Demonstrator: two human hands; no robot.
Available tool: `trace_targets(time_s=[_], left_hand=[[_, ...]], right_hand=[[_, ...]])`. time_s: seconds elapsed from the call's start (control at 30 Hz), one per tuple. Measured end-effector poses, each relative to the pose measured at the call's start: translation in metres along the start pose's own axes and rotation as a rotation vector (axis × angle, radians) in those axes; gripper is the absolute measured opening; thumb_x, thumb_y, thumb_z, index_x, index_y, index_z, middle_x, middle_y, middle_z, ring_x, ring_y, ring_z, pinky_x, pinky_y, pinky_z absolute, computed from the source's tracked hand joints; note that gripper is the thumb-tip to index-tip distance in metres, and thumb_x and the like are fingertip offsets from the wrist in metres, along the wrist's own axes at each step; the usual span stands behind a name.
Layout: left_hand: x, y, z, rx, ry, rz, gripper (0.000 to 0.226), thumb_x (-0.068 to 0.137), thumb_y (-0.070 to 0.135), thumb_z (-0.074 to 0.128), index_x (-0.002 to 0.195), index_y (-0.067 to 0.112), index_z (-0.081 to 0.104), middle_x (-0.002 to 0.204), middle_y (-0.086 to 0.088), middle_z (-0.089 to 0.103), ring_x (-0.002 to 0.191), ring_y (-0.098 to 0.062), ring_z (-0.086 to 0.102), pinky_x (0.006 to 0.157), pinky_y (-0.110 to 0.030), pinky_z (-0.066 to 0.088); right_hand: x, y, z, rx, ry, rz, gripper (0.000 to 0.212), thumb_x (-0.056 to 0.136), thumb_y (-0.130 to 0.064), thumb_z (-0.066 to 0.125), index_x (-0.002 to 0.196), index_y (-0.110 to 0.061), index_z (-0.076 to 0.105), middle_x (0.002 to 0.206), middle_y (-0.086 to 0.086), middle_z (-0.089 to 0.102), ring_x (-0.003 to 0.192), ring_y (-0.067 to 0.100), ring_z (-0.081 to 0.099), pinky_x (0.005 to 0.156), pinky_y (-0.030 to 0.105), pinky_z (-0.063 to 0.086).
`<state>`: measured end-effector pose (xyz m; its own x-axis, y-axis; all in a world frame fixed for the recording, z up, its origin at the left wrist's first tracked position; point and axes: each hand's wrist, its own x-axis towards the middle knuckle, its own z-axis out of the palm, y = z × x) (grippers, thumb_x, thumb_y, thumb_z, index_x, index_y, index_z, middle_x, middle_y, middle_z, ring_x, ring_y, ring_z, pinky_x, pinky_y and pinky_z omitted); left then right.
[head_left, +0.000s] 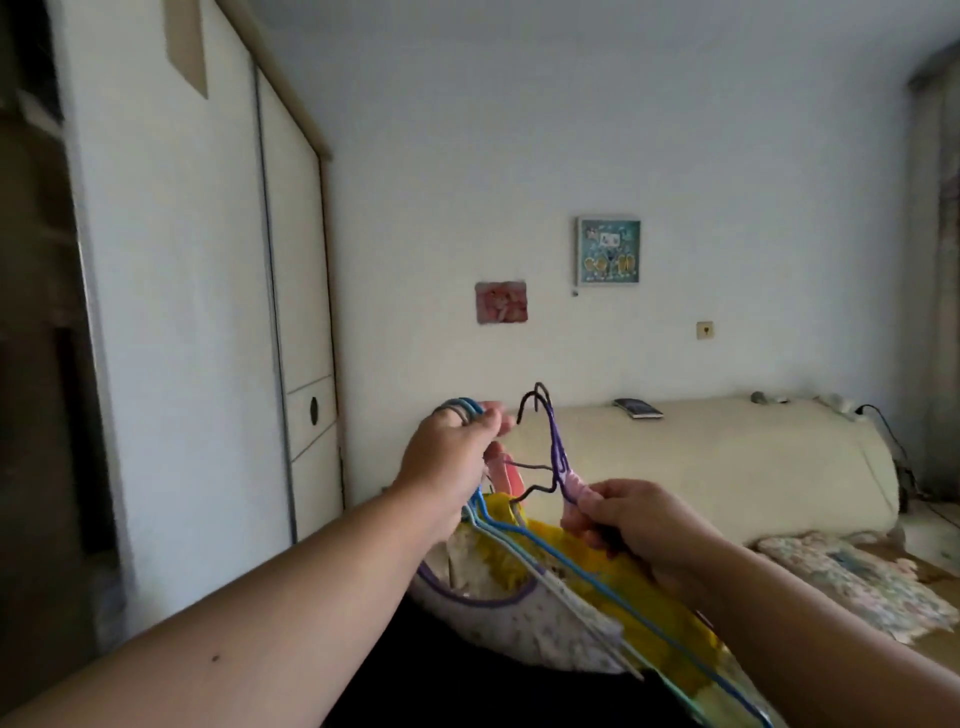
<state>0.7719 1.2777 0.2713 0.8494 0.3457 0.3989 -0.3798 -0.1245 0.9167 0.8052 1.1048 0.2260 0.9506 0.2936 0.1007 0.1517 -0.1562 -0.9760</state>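
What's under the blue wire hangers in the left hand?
Fuzzy yellow garment and white dotted garment with purple trim hang under the blue wire hangers. Left hand covers their necks; anything between the layers is hidden.

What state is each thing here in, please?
Left hand: grips blue wire hanger hooks.
Right hand: holds purple wire hanger.
Yellow fluffy garment: bunched among the hangers.
White sliding wardrobe: open at left.
Dark flat book: closed, lying flat.

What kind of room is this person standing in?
Probably a bedroom at home. A tall white wardrobe lines the left wall, a flowered quilt lies at the right, and the left hand and right hand hold wire hangers with small clothes on them.
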Motion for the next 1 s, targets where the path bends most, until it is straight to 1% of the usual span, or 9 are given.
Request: trace_targets(time_s=[0.1, 0.23, 0.3, 0.4, 0.5, 0.6, 0.7, 0.8, 1.0], left_hand=[[-0.002, 0.001, -0.009, 0.101, 0.036, -0.026, 0.018, 0.095, 0.024, 0.054, 0.081, 0.02, 0.065, 0.086, 0.0, 0.071, 0.083, -0.018, 0.065, 0.077, -0.033, 0.054], [-0.006, -0.004, -0.021, 0.262, 0.125, -0.048, 0.018, 0.089, 0.037, 0.058, 0.089, 0.02, 0.066, 0.096, -0.006, 0.069, 0.104, -0.031, 0.06, 0.097, -0.049, 0.046], [-0.006, -0.005, -0.029, 0.234, 0.156, -0.048, 0.022, 0.088, 0.036, 0.06, 0.09, 0.016, 0.068, 0.095, -0.008, 0.071, 0.103, -0.033, 0.062, 0.096, -0.05, 0.046], [-0.006, -0.003, -0.042, 0.261, 0.207, 0.01, 0.019, 0.09, 0.029, 0.059, 0.076, 0.019, 0.067, 0.09, -0.006, 0.072, 0.094, -0.029, 0.066, 0.094, -0.049, 0.048], [-0.008, -0.002, -0.055, 0.359, 0.277, 0.113, 0.02, 0.091, 0.026, 0.056, 0.074, 0.024, 0.067, 0.085, 0.003, 0.071, 0.086, -0.016, 0.066, 0.086, -0.035, 0.051], [-0.011, 0.004, -0.064, 0.332, 0.344, 0.176, 0.022, 0.093, 0.023, 0.054, 0.073, 0.025, 0.063, 0.074, 0.012, 0.069, 0.069, 0.003, 0.065, 0.072, -0.02, 0.052], [-0.014, 0.014, -0.075, 0.165, 0.361, 0.194, 0.019, 0.097, 0.017, 0.048, 0.081, 0.021, 0.058, 0.08, 0.006, 0.072, 0.071, -0.008, 0.07, 0.074, -0.029, 0.055], [-0.016, 0.032, -0.093, 0.141, 0.405, 0.222, 0.016, 0.098, 0.017, 0.047, 0.088, 0.022, 0.058, 0.077, 0.01, 0.073, 0.072, -0.007, 0.071, 0.074, -0.032, 0.056], [-0.017, 0.051, -0.11, 0.102, 0.415, 0.158, 0.018, 0.096, 0.01, 0.049, 0.087, 0.019, 0.061, 0.089, 0.002, 0.073, 0.086, -0.015, 0.071, 0.085, -0.033, 0.055]], right_hand=[[0.003, -0.014, 0.027, 0.005, -0.109, -0.026, 0.039, 0.086, -0.046, 0.061, 0.082, -0.009, 0.07, 0.062, -0.002, 0.067, 0.053, 0.009, 0.053, 0.051, 0.022, 0.044], [0.002, -0.029, 0.058, -0.093, -0.173, -0.078, 0.04, 0.09, -0.043, 0.058, 0.081, -0.006, 0.071, 0.059, 0.001, 0.062, 0.045, 0.007, 0.048, 0.044, 0.017, 0.04], [0.002, -0.032, 0.069, -0.116, -0.197, -0.1, 0.041, 0.09, -0.043, 0.057, 0.083, -0.005, 0.07, 0.06, 0.001, 0.064, 0.047, 0.006, 0.05, 0.044, 0.015, 0.04], [0.002, -0.036, 0.085, -0.091, -0.235, -0.12, 0.035, 0.092, -0.039, 0.056, 0.083, -0.007, 0.068, 0.07, 0.004, 0.069, 0.049, 0.007, 0.052, 0.042, 0.014, 0.039], [0.003, -0.045, 0.091, -0.036, -0.267, -0.107, 0.027, 0.091, -0.037, 0.058, 0.084, -0.012, 0.064, 0.074, 0.004, 0.071, 0.05, 0.01, 0.056, 0.041, 0.013, 0.038], [0.011, -0.055, 0.087, -0.16, -0.247, -0.135, 0.02, 0.092, -0.034, 0.056, 0.085, -0.017, 0.063, 0.07, 0.0, 0.069, 0.057, 0.013, 0.061, 0.047, 0.016, 0.042], [0.024, -0.06, 0.076, -0.24, -0.177, -0.167, 0.015, 0.094, -0.023, 0.051, 0.086, -0.018, 0.062, 0.069, 0.001, 0.065, 0.054, 0.012, 0.059, 0.047, 0.017, 0.04], [0.037, -0.061, 0.069, -0.378, -0.15, -0.272, 0.016, 0.094, -0.024, 0.052, 0.082, -0.022, 0.062, 0.067, -0.002, 0.06, 0.056, 0.01, 0.051, 0.048, 0.018, 0.035], [0.036, -0.064, 0.106, -0.48, -0.372, -0.351, 0.021, 0.093, -0.04, 0.053, 0.08, -0.029, 0.065, 0.069, -0.01, 0.061, 0.059, 0.003, 0.053, 0.046, 0.014, 0.038]])
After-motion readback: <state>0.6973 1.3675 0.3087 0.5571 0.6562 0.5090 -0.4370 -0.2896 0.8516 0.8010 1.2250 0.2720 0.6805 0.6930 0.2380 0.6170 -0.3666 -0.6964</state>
